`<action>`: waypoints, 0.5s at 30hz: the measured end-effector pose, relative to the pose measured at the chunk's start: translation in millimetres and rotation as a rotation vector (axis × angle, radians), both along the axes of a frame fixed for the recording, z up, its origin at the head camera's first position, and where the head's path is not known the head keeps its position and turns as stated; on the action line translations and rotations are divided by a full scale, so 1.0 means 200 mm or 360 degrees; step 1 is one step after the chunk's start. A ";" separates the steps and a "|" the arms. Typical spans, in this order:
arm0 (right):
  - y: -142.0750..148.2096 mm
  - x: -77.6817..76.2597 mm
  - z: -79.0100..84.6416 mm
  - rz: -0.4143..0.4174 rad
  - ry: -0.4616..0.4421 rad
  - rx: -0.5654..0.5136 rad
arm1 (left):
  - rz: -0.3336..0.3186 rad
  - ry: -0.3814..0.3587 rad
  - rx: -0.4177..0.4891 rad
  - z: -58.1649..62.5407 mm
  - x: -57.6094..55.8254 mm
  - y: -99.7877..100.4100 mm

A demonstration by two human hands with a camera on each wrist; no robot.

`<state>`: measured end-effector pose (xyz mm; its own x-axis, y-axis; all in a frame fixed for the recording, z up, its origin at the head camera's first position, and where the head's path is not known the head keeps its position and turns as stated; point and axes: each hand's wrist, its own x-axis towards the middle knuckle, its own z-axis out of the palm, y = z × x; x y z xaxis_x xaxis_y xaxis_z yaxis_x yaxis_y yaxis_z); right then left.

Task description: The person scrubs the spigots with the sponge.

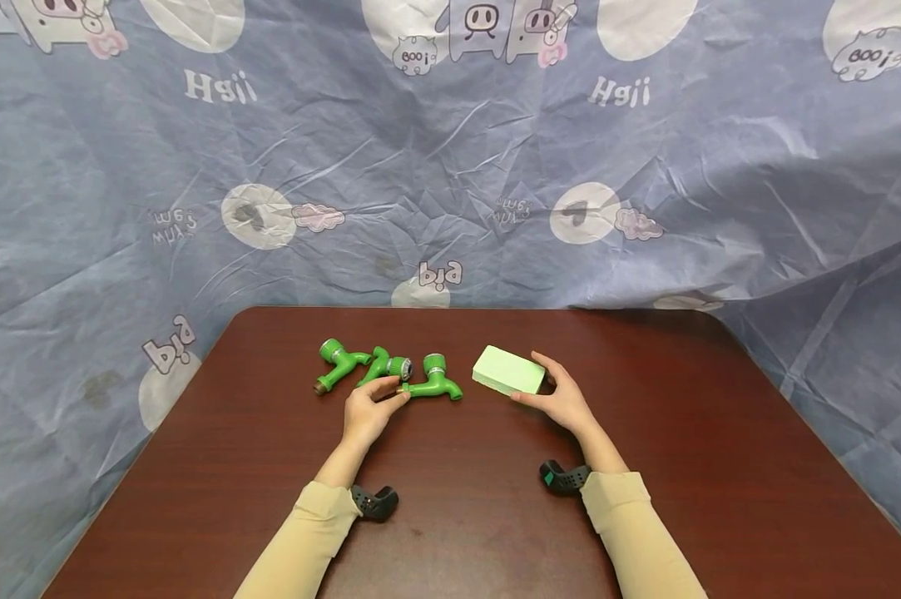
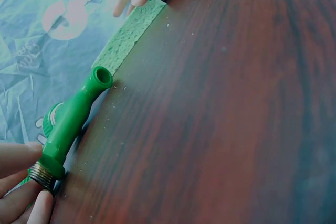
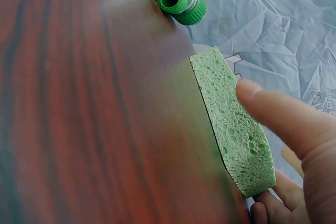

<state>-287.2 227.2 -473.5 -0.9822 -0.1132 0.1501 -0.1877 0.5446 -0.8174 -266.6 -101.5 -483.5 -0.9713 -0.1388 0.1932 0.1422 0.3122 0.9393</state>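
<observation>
Three green plastic taps lie near the back of the table. My left hand (image 1: 368, 412) pinches the rightmost tap (image 1: 435, 384) at its brass threaded end, as the left wrist view shows. That tap's spout points right, toward a pale green sponge (image 1: 507, 370). With thumb and fingers on opposite sides, my right hand (image 1: 566, 403) holds the sponge by its right end. In the right wrist view the porous side of the sponge faces the camera, low at the table surface. The middle tap (image 1: 384, 366) lies just behind my left fingers, partly hidden; the leftmost tap (image 1: 339, 359) lies beyond it.
The dark red-brown wooden table (image 1: 480, 499) extends under both arms. Behind it hangs a wrinkled blue cloth (image 1: 450, 166) with cartoon prints. Each wrist wears a black band, the left band (image 1: 375, 503) and the right band (image 1: 564, 477).
</observation>
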 end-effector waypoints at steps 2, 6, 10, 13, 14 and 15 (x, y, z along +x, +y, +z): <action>0.00 0.00 0.00 -0.0020 0.0003 0.0000 | -0.0008 0.0002 -0.0057 0.00 0.00 0.00; -0.01 0.00 -0.01 -0.0037 0.0007 0.0011 | -0.0027 0.0018 -0.0118 0.00 0.00 0.00; 0.00 0.00 0.00 -0.0036 0.0004 0.0041 | -0.0038 0.0030 -0.0171 0.00 0.00 0.00; 0.00 0.00 0.00 -0.0035 -0.0005 0.0055 | -0.0039 0.0044 -0.0223 0.00 -0.01 0.00; 0.00 -0.01 -0.01 -0.0039 -0.0009 0.0051 | -0.0038 0.0048 -0.0239 0.00 -0.01 0.00; 0.00 -0.01 -0.01 -0.0034 -0.0010 0.0051 | -0.0035 0.0056 -0.0256 0.00 -0.01 0.00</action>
